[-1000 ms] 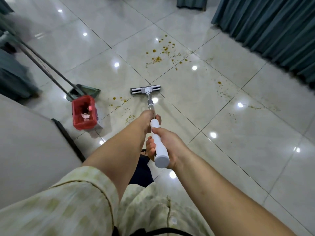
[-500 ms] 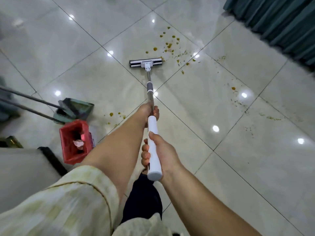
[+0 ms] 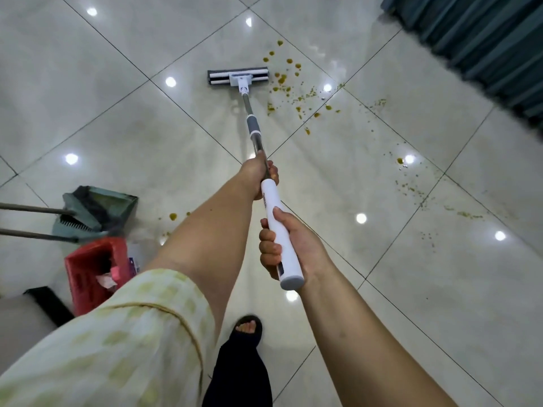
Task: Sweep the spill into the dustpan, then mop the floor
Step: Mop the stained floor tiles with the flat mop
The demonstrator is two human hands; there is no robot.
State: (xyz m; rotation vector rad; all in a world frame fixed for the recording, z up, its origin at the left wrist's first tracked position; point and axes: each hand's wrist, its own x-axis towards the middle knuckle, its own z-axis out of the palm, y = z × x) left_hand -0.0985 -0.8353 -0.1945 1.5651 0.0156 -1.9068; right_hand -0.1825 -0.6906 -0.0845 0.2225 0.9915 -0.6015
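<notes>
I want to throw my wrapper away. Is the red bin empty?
Not empty: the red bin holds crumpled pink and white scraps; how full, cannot tell.

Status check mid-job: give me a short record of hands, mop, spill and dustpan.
left hand: grips the mop shaft, ahead of the white handle
right hand: grips the white handle near its end
mop head: flat on the floor
spill: yellow spots, mostly just right of the mop head; a few near the dustpan
dustpan: on the floor at left, beside a red bin
</notes>
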